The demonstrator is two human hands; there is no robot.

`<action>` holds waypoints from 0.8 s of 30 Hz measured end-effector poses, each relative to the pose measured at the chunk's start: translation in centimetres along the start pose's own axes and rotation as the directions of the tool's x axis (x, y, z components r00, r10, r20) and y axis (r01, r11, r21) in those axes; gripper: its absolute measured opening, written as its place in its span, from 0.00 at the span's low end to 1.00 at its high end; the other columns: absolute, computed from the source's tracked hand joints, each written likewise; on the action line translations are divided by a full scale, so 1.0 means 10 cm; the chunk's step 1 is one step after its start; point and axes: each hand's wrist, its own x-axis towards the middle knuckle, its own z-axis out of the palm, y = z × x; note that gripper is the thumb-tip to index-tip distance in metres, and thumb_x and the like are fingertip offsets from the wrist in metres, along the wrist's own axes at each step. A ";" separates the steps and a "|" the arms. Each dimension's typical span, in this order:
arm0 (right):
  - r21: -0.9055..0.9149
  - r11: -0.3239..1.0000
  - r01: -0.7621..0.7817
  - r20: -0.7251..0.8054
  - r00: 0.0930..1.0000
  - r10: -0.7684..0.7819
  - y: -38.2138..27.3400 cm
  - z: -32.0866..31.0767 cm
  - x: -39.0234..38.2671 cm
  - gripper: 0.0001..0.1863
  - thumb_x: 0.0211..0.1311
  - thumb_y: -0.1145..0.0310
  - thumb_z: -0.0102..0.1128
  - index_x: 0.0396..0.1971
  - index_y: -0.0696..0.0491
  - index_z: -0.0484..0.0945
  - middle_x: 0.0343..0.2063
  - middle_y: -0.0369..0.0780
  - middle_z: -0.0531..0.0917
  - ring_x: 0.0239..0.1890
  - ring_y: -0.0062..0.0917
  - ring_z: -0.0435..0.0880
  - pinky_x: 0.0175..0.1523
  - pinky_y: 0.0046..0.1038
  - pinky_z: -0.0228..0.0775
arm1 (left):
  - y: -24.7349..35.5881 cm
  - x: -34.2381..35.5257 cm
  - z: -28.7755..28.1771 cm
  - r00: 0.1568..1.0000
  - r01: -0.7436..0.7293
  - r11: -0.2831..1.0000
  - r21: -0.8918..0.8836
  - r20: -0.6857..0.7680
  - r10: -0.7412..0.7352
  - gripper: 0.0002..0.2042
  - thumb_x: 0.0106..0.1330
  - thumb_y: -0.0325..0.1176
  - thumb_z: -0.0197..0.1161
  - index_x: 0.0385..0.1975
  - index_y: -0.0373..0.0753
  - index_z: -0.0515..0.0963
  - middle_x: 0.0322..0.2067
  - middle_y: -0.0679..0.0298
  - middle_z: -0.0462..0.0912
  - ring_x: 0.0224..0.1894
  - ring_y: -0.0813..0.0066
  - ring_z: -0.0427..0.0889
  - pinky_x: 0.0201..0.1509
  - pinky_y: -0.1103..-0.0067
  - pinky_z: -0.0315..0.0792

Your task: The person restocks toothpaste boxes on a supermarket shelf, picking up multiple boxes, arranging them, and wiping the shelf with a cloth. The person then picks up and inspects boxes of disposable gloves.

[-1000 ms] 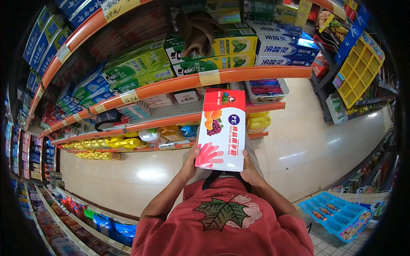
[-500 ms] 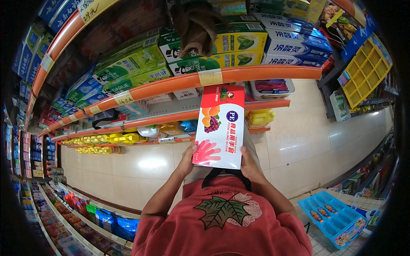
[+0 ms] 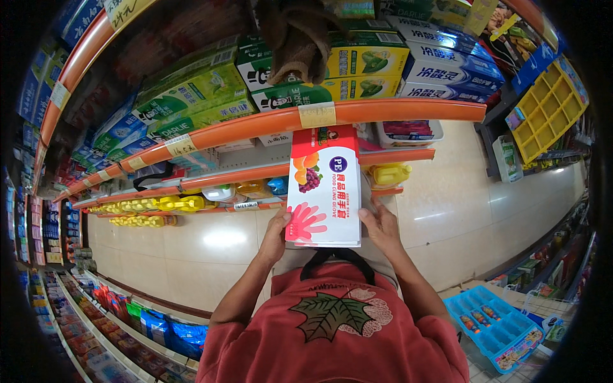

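A white and red box of disposable gloves (image 3: pixel 324 191), printed with fruit and a pink hand, lies face up in front of me. Its red far end reaches under the orange edge of the upper shelf, over the shelf below. White edges show beneath it and along its right side, like a second box or layer under the top one. My left hand (image 3: pixel 274 235) is closed on the near left corner, fingers mostly hidden. Against the right side, my right hand (image 3: pixel 381 228) presses with its thumb at the edge.
Toothpaste boxes (image 3: pixel 367 64) and a hanging brown cloth (image 3: pixel 299 54) fill the upper shelf (image 3: pixel 249 127). A white bin of packets (image 3: pixel 408 133) stands right of the glove box. Yellow bottles (image 3: pixel 389 173) are lower down. A blue tray (image 3: pixel 495 329) sits behind at right.
The box has shifted slightly left and flattened, and its lower edges now show. My right hand has slid a little away from me along its side.
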 end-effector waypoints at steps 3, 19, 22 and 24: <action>-0.103 0.960 0.259 -0.182 0.944 -0.274 -0.07 0.07 -0.04 0.42 0.52 0.48 0.54 0.55 0.67 0.53 0.53 0.58 0.62 0.57 0.42 0.61 0.59 0.32 0.52 | 0.14 -0.06 0.16 0.999 -0.037 0.998 -0.054 -0.023 0.036 0.26 0.61 0.44 0.47 0.52 0.30 0.59 0.48 0.53 0.70 0.48 0.68 0.73 0.50 0.76 0.67; 0.157 0.911 0.382 0.028 0.920 -0.391 -0.21 0.12 -0.13 0.40 0.53 0.63 0.56 0.58 0.66 0.44 0.59 0.56 0.51 0.63 0.40 0.49 0.64 0.32 0.39 | 0.22 -0.19 0.21 1.000 -0.018 0.853 0.521 -0.001 0.021 0.31 0.58 0.44 0.57 0.57 0.33 0.58 0.57 0.48 0.58 0.63 0.57 0.46 0.62 0.70 0.50; 0.129 0.891 0.436 -0.008 0.899 -0.439 -0.20 0.13 -0.24 0.39 0.53 0.64 0.55 0.58 0.66 0.45 0.58 0.55 0.53 0.63 0.39 0.50 0.64 0.33 0.39 | 0.26 -0.21 0.28 0.987 -0.143 0.768 0.624 0.032 0.157 0.32 0.56 0.46 0.59 0.57 0.35 0.58 0.60 0.46 0.50 0.65 0.53 0.30 0.64 0.66 0.42; 0.145 0.879 0.454 -0.050 0.891 -0.451 -0.28 0.14 -0.33 0.38 0.54 0.65 0.55 0.58 0.66 0.46 0.57 0.55 0.56 0.62 0.39 0.52 0.63 0.33 0.40 | 0.34 -0.25 0.33 0.991 -0.127 0.735 0.666 0.047 0.128 0.34 0.54 0.45 0.60 0.57 0.34 0.57 0.61 0.46 0.46 0.66 0.58 0.30 0.64 0.68 0.39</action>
